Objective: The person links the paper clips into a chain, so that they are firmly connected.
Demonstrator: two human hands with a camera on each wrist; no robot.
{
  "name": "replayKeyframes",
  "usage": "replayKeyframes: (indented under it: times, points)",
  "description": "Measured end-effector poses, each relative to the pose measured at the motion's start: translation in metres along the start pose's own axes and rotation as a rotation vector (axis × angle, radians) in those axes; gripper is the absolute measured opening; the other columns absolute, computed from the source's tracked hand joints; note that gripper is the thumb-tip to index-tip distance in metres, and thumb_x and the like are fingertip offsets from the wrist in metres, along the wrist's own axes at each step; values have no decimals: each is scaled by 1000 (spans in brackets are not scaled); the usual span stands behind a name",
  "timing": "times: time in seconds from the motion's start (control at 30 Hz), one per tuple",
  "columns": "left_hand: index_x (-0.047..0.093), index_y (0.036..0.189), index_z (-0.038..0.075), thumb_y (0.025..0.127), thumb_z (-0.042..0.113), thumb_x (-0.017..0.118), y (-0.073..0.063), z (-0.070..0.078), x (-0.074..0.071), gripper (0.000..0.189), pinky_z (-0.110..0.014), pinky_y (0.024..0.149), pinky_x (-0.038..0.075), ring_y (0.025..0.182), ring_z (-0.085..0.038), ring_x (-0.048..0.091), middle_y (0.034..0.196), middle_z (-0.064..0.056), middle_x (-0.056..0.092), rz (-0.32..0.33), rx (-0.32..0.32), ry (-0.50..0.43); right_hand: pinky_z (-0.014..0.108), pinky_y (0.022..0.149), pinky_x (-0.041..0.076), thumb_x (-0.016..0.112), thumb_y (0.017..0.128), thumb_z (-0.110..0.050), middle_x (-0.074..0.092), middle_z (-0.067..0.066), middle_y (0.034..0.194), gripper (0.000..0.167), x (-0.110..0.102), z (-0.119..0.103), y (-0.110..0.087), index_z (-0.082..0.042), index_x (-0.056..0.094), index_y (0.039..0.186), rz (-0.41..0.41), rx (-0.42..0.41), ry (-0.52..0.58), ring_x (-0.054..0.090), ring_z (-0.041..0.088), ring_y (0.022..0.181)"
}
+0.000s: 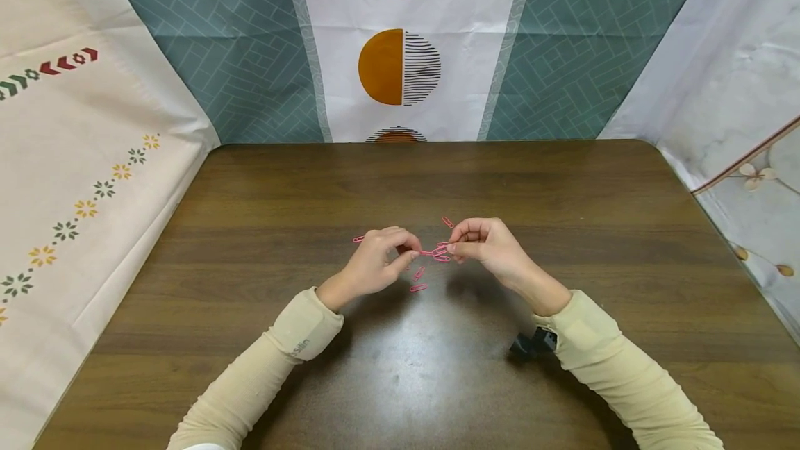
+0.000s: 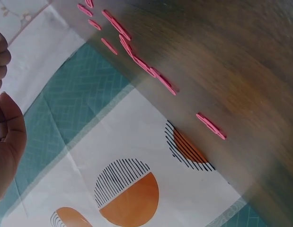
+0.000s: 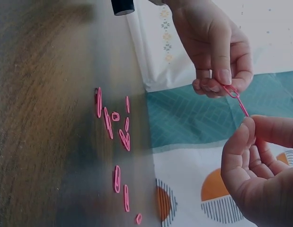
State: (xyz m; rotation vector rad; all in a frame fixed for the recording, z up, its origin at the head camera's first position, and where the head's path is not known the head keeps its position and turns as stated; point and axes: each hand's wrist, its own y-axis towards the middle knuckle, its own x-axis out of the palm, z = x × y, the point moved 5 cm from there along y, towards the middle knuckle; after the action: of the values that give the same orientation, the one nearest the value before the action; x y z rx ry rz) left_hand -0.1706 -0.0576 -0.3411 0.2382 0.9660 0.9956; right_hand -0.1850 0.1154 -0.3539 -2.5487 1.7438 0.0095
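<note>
Thumb and fingers of my left hand (image 1: 378,260) pinch one end of a short run of pink paper clip (image 3: 242,107). My right hand (image 1: 496,252) pinches its other end, facing the left hand. In the right wrist view the pink wire stretches taut between both sets of fingertips, above the table, with a loop showing by the left thumb. Some of it is covered by the fingers. Several loose pink paper clips (image 1: 418,288) lie on the table below and around the hands. In the left wrist view more paper clips (image 2: 211,126) show in an uneven line.
A brown wooden table (image 1: 281,186) spans the area under both arms. Another pink paper clip (image 1: 447,222) lies beyond the right hand. A black device (image 1: 532,344) sits at the right wrist by the sleeve. Patterned cloths (image 1: 250,54) hang behind and at both sides.
</note>
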Motion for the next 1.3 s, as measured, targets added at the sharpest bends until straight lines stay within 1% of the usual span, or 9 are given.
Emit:
replayKeyframes:
  times: [0.13, 0.27, 0.37, 0.47, 0.7, 0.87, 1.03, 1.13, 1.3]
  points:
    - [64, 86, -4, 77, -9, 61, -1, -1, 0, 11, -21, 62, 47, 66, -11, 55, 76, -4, 62, -8, -16, -11, 30, 61, 50, 61, 80, 9, 60, 1, 65, 9, 1, -1, -1, -1, 59, 79, 5, -10, -3, 56, 13, 58]
    - [66, 93, -5, 77, -8, 59, -1, -1, 0, 18, -23, 60, 47, 64, -10, 55, 73, -5, 62, -19, -14, -15, 28, 60, 50, 61, 80, 8, 60, 2, 66, 13, 2, -1, -1, -5, 60, 77, 11, -11, 6, 56, 13, 59]
    - [67, 91, -3, 77, -8, 58, -1, -1, 0, 18, -24, 59, 47, 64, -9, 54, 72, -4, 62, -24, -18, -22, 29, 60, 50, 62, 79, 8, 60, 2, 66, 16, 3, -1, -1, -8, 61, 75, 15, -11, 2, 56, 14, 59]
    - [68, 89, -1, 78, -6, 59, -1, -2, 1, 15, -23, 59, 47, 64, -8, 53, 72, -2, 62, -30, -39, -37, 29, 60, 49, 62, 79, 7, 59, 2, 66, 17, 4, -2, -1, -9, 61, 75, 17, -16, -6, 55, 15, 58]
    - [67, 90, -2, 78, -1, 63, -2, -6, 4, 12, -22, 61, 47, 65, -8, 53, 71, -1, 59, -74, -113, -80, 24, 57, 47, 63, 78, 8, 58, 3, 66, 11, 8, -7, -1, -3, 60, 77, 17, -42, -12, 55, 16, 58]
    - [66, 92, -3, 78, 2, 63, -3, -7, 4, 14, -24, 61, 48, 67, -9, 55, 73, -2, 61, -100, -117, -64, 24, 56, 48, 62, 78, 9, 59, 3, 66, 12, 9, -9, 0, -3, 60, 77, 21, -53, -9, 55, 17, 58]
    - [66, 93, -3, 81, 6, 62, -2, -7, 7, 15, -24, 60, 49, 72, -11, 59, 81, -5, 65, -104, -113, -69, 24, 56, 48, 61, 79, 9, 58, 3, 65, 18, 10, -8, 0, -8, 60, 74, 26, -50, -11, 56, 16, 58]
    - [66, 93, -4, 83, 8, 60, 0, -6, 9, 16, -25, 61, 49, 73, -11, 59, 81, -5, 65, -94, -114, -67, 25, 57, 49, 61, 79, 9, 58, 3, 66, 15, 11, -8, 0, -5, 60, 76, 29, -52, -15, 56, 15, 58]
    - [66, 90, -2, 85, 9, 60, 3, -4, 11, 14, -29, 62, 50, 73, -12, 59, 78, -4, 64, -67, -136, -77, 25, 56, 49, 61, 79, 9, 58, 3, 66, 5, 12, -8, 1, 5, 59, 80, 37, -56, -24, 57, 16, 59]
